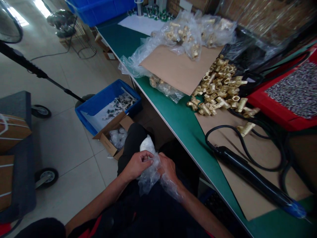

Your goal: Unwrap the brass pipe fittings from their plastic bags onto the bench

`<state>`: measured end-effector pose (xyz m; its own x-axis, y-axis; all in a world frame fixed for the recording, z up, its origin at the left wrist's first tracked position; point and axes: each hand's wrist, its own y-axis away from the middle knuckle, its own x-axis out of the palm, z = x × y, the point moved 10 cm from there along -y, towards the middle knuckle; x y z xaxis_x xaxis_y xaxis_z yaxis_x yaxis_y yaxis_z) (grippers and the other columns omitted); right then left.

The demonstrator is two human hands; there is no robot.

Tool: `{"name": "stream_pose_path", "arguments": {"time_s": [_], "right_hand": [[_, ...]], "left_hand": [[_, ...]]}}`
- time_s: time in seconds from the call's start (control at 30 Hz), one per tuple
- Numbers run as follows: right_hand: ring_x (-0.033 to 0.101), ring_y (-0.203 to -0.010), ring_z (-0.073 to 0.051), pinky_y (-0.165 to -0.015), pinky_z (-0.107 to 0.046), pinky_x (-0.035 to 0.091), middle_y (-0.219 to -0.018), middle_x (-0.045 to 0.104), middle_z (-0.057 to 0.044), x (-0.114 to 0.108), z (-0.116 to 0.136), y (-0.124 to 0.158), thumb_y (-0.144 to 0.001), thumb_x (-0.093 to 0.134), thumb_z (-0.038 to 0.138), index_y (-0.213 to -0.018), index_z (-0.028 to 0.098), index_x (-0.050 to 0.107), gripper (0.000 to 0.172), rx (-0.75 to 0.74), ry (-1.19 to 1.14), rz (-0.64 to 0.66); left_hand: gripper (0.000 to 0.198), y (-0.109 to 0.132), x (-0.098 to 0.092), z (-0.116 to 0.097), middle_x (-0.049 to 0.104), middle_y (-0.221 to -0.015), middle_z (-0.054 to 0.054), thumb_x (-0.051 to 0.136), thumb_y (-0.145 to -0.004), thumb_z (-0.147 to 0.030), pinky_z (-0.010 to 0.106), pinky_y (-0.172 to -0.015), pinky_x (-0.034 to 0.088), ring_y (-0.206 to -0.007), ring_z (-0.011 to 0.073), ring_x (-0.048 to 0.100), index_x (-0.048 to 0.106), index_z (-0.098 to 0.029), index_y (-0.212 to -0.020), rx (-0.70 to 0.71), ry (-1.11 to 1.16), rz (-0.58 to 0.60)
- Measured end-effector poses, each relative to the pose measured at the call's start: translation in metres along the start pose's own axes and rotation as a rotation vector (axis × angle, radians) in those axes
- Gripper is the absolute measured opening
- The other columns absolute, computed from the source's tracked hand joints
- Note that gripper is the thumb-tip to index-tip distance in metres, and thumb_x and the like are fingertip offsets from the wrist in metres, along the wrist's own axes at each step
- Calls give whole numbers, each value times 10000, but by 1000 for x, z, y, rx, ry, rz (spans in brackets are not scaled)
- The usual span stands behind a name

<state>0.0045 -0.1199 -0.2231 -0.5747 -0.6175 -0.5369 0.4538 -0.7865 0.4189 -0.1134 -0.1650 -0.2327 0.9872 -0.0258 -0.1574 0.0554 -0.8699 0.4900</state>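
Observation:
Above my lap, a clear plastic bag [149, 177] hangs crumpled between my two hands, with a whitish wrapped bundle [147, 145] at its far end, over my knee. My left hand [140, 164] pinches the bag from the left side, thumb and fingers together. On the other side my right hand [166, 166] is closed round the plastic, and some of the film lies along that wrist. What the bundle holds inside cannot be made out.
A green table [170, 114] on the right bears brass fittings [220, 86], bagged fittings [183, 33], a black electric screwdriver [252, 178] and a red bin [284, 124]. Left of my knee are an open carton [107, 143] and a blue crate [86, 120]. A cart [23, 185] stands far left.

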Motion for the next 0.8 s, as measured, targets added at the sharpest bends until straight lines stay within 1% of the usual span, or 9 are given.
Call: {"name": "stream_pose_path", "arguments": {"time_s": [0.13,0.23,0.3,0.37,0.43,0.53,0.6,0.7,0.8], "right_hand": [[533,-625,-124,-529,-244,259,-787,623,-10,1,-4,-1,-798,574,288,-746,211,682,142,9,181,-36],[605,-768,-154,-625,-228,374,-917,655,-11,3,2,0,-761,598,253,-878,217,685,150,-76,109,-10],[629,-879,-190,-733,-250,436,-1054,663,-40,2,-3,1,-743,624,263,-1103,206,630,364,-61,-8,3],[634,-941,-223,-806,-301,465,-1144,649,-81,2,-8,2,-768,629,335,-1314,180,493,583,-38,-143,35],[616,-1037,-235,-893,-341,461,-1230,616,-89,5,-3,3,-850,554,424,-1396,202,429,603,-99,-261,110],[564,-1150,-222,-995,-346,416,-1301,569,-60,7,13,5,-925,466,461,-1348,265,523,470,-250,-328,214],[598,-1064,-211,-942,-325,445,-1226,595,-51,9,14,3,-896,538,456,-1237,270,621,397,-259,-268,234],[624,-959,-198,-856,-301,472,-1126,613,-47,12,6,-1,-832,636,436,-1058,251,709,301,-226,-229,203],[621,-1011,-214,-870,-307,478,-1176,605,-75,16,-5,-2,-798,671,425,-964,223,740,270,-224,-311,146]], "left_hand": [[141,4,-5,0,444,-588,-49,518,-731,-213,238,-559,291,-563,116,399,619,-160,-815,33,-139,-115],[97,9,-12,0,503,-636,-37,499,-708,-181,247,-604,330,-605,130,448,557,-179,-786,49,-179,-210],[125,11,-18,6,547,-690,-25,514,-690,-181,249,-632,364,-646,142,495,537,-185,-813,25,-128,-236],[208,11,-20,14,594,-751,-8,532,-696,-206,257,-661,397,-696,160,544,555,-185,-901,-5,-64,-228],[259,11,-22,20,624,-781,6,545,-714,-241,263,-676,414,-726,174,571,579,-180,-963,-30,-45,-222],[210,13,-27,24,638,-752,17,566,-735,-301,263,-657,409,-697,175,567,616,-168,-890,-62,-79,-252],[181,14,-29,25,634,-705,16,591,-724,-314,261,-635,392,-656,169,552,630,-163,-814,-75,-89,-270],[152,15,-29,27,641,-671,18,655,-666,-284,258,-626,379,-641,168,551,662,-154,-744,-91,-43,-248],[191,13,-31,35,653,-670,29,672,-683,-329,254,-604,391,-628,165,555,681,-146,-736,-114,36,-225]]}}
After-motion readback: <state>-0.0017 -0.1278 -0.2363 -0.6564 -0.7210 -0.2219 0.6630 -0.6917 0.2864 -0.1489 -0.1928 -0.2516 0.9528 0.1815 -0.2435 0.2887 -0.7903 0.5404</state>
